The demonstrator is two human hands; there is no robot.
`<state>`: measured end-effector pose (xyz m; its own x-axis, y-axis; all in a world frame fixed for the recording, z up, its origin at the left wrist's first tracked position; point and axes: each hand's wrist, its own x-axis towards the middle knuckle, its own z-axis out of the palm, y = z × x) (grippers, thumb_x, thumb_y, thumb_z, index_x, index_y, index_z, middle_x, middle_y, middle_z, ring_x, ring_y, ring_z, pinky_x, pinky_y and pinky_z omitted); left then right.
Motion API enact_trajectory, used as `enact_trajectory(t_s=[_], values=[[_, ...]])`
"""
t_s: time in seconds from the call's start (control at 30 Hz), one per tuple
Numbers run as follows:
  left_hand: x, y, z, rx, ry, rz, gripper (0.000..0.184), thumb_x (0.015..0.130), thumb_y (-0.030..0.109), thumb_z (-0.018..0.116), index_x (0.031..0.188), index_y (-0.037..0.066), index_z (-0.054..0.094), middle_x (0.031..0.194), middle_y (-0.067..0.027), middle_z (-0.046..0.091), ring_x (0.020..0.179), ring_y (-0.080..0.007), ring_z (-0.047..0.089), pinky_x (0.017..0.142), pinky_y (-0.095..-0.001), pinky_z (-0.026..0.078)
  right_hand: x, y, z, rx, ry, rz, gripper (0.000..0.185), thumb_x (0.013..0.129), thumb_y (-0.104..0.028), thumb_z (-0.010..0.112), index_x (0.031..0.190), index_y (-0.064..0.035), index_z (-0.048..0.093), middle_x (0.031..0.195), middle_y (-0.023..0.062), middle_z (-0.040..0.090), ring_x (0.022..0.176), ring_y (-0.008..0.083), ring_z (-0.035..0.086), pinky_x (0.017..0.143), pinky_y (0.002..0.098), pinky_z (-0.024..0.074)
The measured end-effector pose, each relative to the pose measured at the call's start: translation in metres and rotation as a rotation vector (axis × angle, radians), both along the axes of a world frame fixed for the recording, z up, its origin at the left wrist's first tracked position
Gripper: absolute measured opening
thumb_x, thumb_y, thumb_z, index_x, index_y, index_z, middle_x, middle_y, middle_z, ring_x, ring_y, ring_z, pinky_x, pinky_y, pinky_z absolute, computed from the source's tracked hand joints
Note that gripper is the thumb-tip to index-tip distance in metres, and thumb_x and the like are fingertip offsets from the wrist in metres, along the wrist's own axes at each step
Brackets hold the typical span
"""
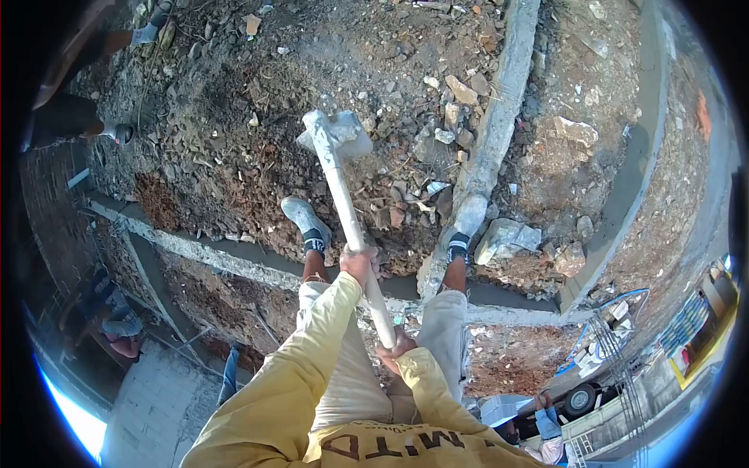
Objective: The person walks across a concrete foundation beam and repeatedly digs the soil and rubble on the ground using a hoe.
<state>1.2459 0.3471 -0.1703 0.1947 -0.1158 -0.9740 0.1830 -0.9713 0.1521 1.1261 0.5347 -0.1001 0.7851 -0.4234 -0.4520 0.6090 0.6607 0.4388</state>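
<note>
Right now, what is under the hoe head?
Around the outline of the hoe head, loose, stony soil shows. The patch directly behind it is covered, so anything lying there cannot be seen.

Left hand and right hand gripping a hoe (head crusted), stony soil, concrete beams

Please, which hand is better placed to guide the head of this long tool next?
Probably the left hand: it grips the handle nearer the tool's head, while the right hand holds farther back.
</note>
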Motion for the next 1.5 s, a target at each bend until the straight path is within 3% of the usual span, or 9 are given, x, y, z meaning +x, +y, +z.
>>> enact_trajectory(t_s=[0.3,0.57,0.63,0.73,1.03,1.13,1.17,1.3,1.5], values=[[-0.007,-0.118,-0.101,-0.054,0.098,-0.094,0.01,0.079,0.014,0.057,0.08,0.005,0.051,0.06,-0.0057,0.048,0.048,-0.0202,0.049,0.045,-0.038,0.045,0.001,-0.125,-0.037,-0.515,1.372,0.942,0.062,0.068,-0.019,0.07,0.122,-0.0013,0.045,0.087,0.0145,0.059,0.077,0.0217,0.058,0.067,0.0332,0.0469],[0.039,0.06,-0.087,0.36,0.171,-0.212,0.009,0.081,0.016,0.053,0.076,0.009,0.05,0.056,-0.0057,0.045,0.043,-0.0227,0.045,0.041,-0.0392,0.041,0.06,0.001,0.035,0.075,1.015,0.714,0.053,0.066,-0.016,0.072,0.109,0.0032,0.048,0.077,0.0082,0.055,0.063,0.0177,0.052,0.056,0.0348,0.0447],[0.067,0.152,-0.108,0.514,0.544,0.622,0.011,0.081,0.018,0.056,0.077,0.01,0.051,0.056,-0.0061,0.046,0.043,-0.0235,0.046,0.041,-0.0404,0.041,0.064,0.057,0.041,0.414,0.789,0.421,0.057,0.064,-0.016,0.075,0.112,0.0022,0.048,0.084,0.0088,0.058,0.071,0.0202,0.055,0.059,0.0339,0.0462],[0.013,0.156,-0.075,0.411,-0.078,-0.386,0.013,0.08,0.019,0.059,0.076,0.01,0.051,0.056,-0.0068,0.046,0.043,-0.024,0.047,0.043,-0.042,0.041,0.07,0.212,-0.009,-0.276,1.094,0.817,0.056,0.065,-0.018,0.075,0.11,0.002,0.048,0.088,0.013,0.06,0.079,0.0241,0.059,0.055,0.0344,0.0472],[-0.015,0.052,0.008,0.115,0.034,-0.016,0.01,0.076,0.009,0.061,0.078,0.005,0.052,0.057,-0.0075,0.048,0.044,-0.021,0.05,0.039,-0.0392,0.043,-0.011,0.087,0.004,-0.017,-0.045,-0.31,0.046,0.062,-0.009,0.073,0.1,0.0015,0.049,0.072,0.0156,0.058,0.051,0.0213,0.055,0.041,0.0305,0.0428],[-0.027,0.011,0.027,-0.042,-0.148,-0.03,0.011,0.08,0.013,0.06,0.086,0.004,0.057,0.067,-0.0065,0.052,0.049,-0.0202,0.051,0.043,-0.0369,0.047,-0.051,-0.03,0.075,-0.619,1.25,0.935,0.041,0.069,-0.006,0.069,0.103,0.0016,0.048,0.07,0.0123,0.054,0.051,0.02,0.05,0.047,0.0273,0.0445],[-0.029,-0.002,0.029,-0.104,-0.173,-0.019,0.011,0.08,0.012,0.06,0.087,0.005,0.056,0.066,-0.0059,0.052,0.049,-0.0195,0.051,0.043,-0.037,0.047,-0.032,0.012,0.017,-0.23,0.917,0.337,0.041,0.072,-0.008,0.067,0.107,0.0005,0.048,0.072,0.0103,0.053,0.054,0.0175,0.049,0.052,0.0262,0.0457],[-0.029,-0.03,-0.002,-0.315,-0.258,-0.083,0.017,0.078,0.014,0.062,0.089,0.006,0.052,0.062,-0.0048,0.053,0.049,-0.0175,0.053,0.044,-0.038,0.049,-0.025,0.003,-0.136,-0.772,0.812,1.165,0.028,0.077,-0.02,0.066,0.098,-0.0042,0.057,0.073,0.0115,0.06,0.058,0.0216,0.057,0.055,0.0309,0.0468],[-0.022,0.029,-0.082,0.124,-0.013,-0.51,0.05,0.082,0.026,0.06,0.119,0.004,0.034,0.099,-0.0192,0.061,0.084,-0.0312,0.064,0.078,-0.04,0.052,-0.007,-0.027,-0.035,-0.595,1.434,0.83,0.032,0.076,-0.021,0.066,0.099,-0.0038,0.054,0.07,0.0058,0.055,0.056,0.0173,0.05,0.051,0.03,0.0431]])
